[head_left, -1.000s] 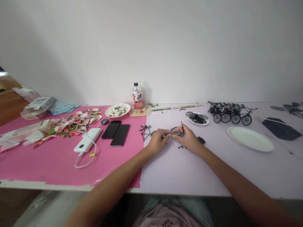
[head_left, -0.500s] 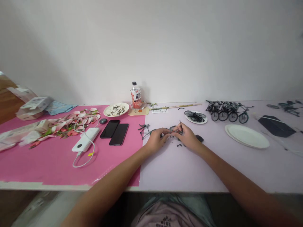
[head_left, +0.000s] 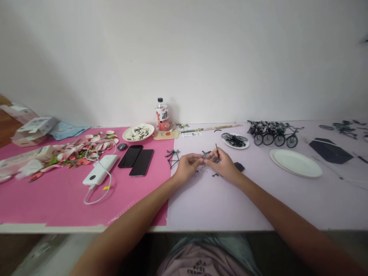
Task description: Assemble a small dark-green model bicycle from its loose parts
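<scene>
Over the pale sheet, my left hand (head_left: 187,165) is closed, its thumb and fingers pinching a small dark model bicycle part (head_left: 206,154). My right hand (head_left: 224,164) meets it at the fingertips, closed on the same part. A thin dark stick (head_left: 217,150) stands up between the fingers of my right hand; its lower end is hidden. Left of my hands lies a dark model bicycle frame (head_left: 172,158). Small black pieces (head_left: 215,174) are scattered below my fingers, and a black block (head_left: 239,166) sits beside my right wrist.
Assembled model bicycles (head_left: 273,134) stand at the back right, near a plate of black parts (head_left: 235,141) and stacked white plates (head_left: 296,163). On the pink side lie two phones (head_left: 142,163), a power bank (head_left: 100,170) and petals (head_left: 71,153). A bottle (head_left: 162,117) stands behind.
My fingertips have shifted slightly around the small part, and both hands stay together. The whole view has moved a little, so things on the table appear slightly further left.
</scene>
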Available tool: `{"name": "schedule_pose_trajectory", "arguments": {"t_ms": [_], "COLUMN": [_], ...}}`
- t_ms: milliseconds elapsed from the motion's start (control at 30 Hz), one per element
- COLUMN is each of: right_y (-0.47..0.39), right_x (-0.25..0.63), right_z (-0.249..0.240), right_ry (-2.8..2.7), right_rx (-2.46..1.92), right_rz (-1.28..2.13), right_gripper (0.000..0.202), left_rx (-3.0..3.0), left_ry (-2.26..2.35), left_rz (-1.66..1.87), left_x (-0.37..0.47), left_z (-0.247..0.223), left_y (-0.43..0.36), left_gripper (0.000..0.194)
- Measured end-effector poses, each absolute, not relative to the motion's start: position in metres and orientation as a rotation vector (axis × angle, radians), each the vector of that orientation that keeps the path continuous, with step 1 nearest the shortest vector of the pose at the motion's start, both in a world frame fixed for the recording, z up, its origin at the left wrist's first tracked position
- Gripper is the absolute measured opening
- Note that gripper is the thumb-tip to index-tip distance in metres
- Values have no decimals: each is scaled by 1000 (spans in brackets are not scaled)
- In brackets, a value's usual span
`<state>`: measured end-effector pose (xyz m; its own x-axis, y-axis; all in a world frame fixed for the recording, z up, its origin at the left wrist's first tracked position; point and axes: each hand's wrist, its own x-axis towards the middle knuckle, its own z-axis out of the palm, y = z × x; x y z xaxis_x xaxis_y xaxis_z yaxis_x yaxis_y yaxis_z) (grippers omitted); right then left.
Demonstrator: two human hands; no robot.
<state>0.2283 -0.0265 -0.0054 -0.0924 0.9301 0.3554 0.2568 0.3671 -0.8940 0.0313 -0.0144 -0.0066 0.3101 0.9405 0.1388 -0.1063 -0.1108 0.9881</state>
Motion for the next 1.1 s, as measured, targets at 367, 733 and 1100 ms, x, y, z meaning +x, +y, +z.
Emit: {"name": "schedule_pose_trajectory", "arguments": {"t_ms": [367,733,1100], "right_y": [-36,-44,-46], "right_x": [221,218,214], "right_z": [7,12,14], "right_ry": [-1664,-1937,-1777], "right_rx": [-1055,-890,-1038], "right_rz": [534,308,519], "right_gripper": [43,45,39], "left_rx": [1274,1152,1169], "left_ry": [876,803,765], "left_rz": [1068,1037,1008], "left_x": [33,37,35], "left_z": [3,1,2], "left_y": [-18,-18,-18], "left_gripper": [51,33,55]}}
